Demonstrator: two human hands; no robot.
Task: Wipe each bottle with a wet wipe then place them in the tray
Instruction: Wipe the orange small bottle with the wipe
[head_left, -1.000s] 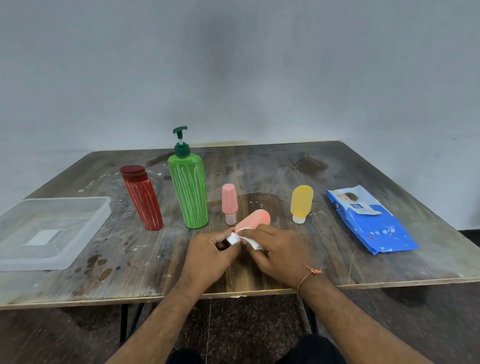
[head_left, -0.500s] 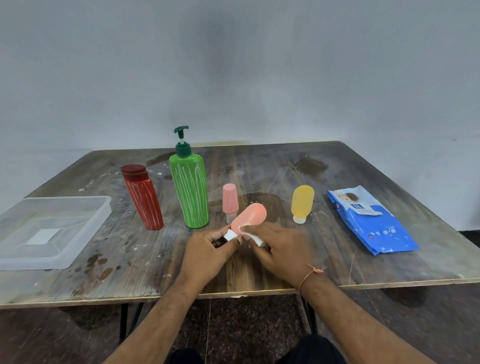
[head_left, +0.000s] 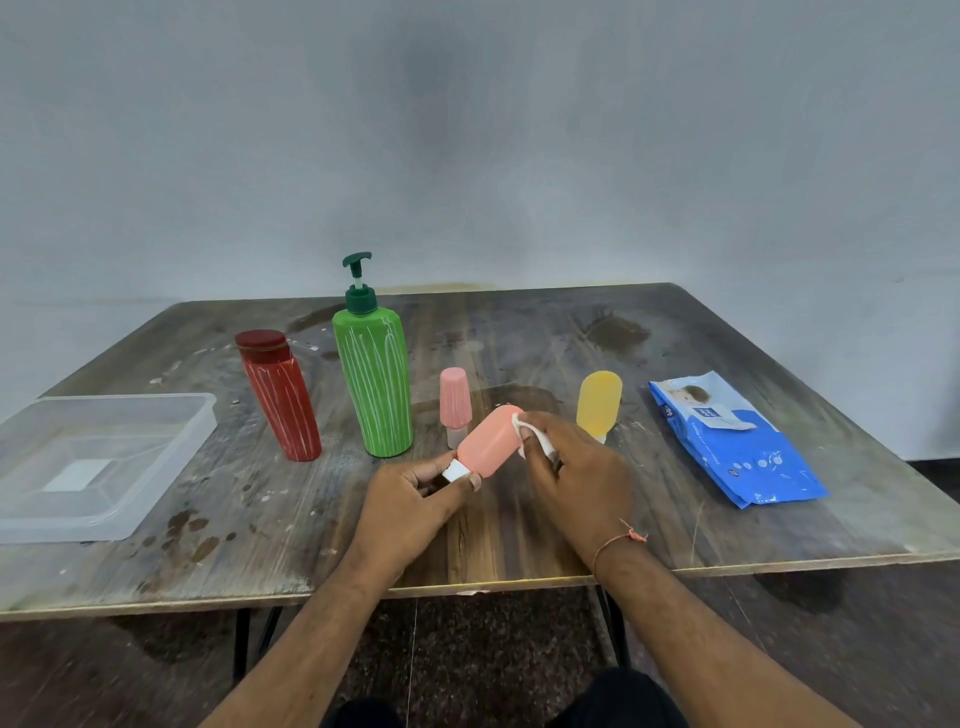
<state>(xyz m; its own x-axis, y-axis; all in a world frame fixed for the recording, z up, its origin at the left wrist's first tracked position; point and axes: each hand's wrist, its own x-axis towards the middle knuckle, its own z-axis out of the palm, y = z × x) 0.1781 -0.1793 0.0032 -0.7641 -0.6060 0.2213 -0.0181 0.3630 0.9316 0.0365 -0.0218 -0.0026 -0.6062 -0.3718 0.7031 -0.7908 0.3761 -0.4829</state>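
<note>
Salmon-pink plastic, a small squeeze bottle (head_left: 488, 441) is held above the table's near middle, tilted so its rounded bottom points toward 1 o'clock and its white cap (head_left: 455, 471) toward 7 o'clock; the left hand (head_left: 415, 501) pinches that cap between thumb and curled fingers, while the right hand (head_left: 576, 480) has its fingers curled round a white wet wipe (head_left: 532, 436) and presses it against the bottle's upper right side; a thin orange thread is tied round the right wrist; the wooden table (head_left: 519, 540) is worn and stained, darker in patches; from the held bottle, at 11 o'clock and just beside it, a small pink bottle (head_left: 455, 400) stands cap-down; at 10 o'clock a tall green pump bottle (head_left: 375, 379) with white streaks and a dark green pump stands upright; farther toward 9 o'clock a red bottle (head_left: 280, 397) with a dark red cap leans a little to the left; at 2 o'clock a small yellow bottle (head_left: 598, 402) stands cap-down, its lower part hidden behind the right hand; at 3 o'clock, well apart, a blue wet wipe pack (head_left: 737, 447) lies flat near the table's right edge with its flap lifted; at 9 o'clock, by the left edge, a clear plastic tray (head_left: 171, 457) sits with no bottle in it; behind the table rises a plain grey wall (head_left: 467, 156); dark floor shows below the near edge.
</note>
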